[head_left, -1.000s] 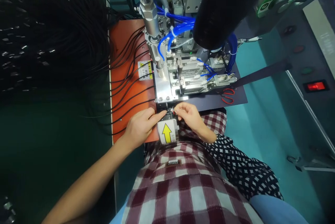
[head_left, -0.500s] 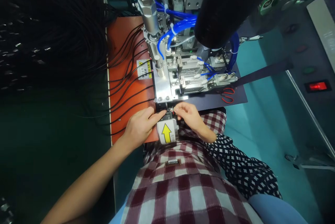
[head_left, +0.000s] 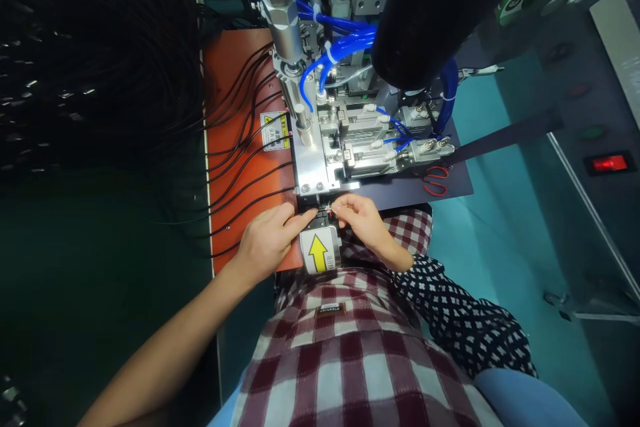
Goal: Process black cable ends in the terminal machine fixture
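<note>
A small wire end (head_left: 328, 208), with pale and red bits, lies over a black block (head_left: 317, 221) near the front edge of the surface (head_left: 223, 76), just in front of the machine (head_left: 313, 160). The right hand (head_left: 363, 220) comes in from the right, its grip together, thumb and forefinger clamped on the wire end. The left hand (head_left: 267, 237) lies over the front of the surface's orange part, forefinger stretched out to the block beside the wire; whether its grip is closed on anything, I cannot tell. Nearest the person's checked clothing (head_left: 340, 347), a label (head_left: 319, 250) bears a yellow arrow that points toward the block.

Several black cables (head_left: 255, 199) cross the left edge of the surface and run to the machine, passing near a warning sticker (head_left: 275, 130). A dark heap of cables (head_left: 105, 74) lies beyond that edge. Blue tubes (head_left: 350, 46) curve over the machine. Toward the right front corner, red-handled scissors (head_left: 436, 190) rest on the surface's dark grey part.
</note>
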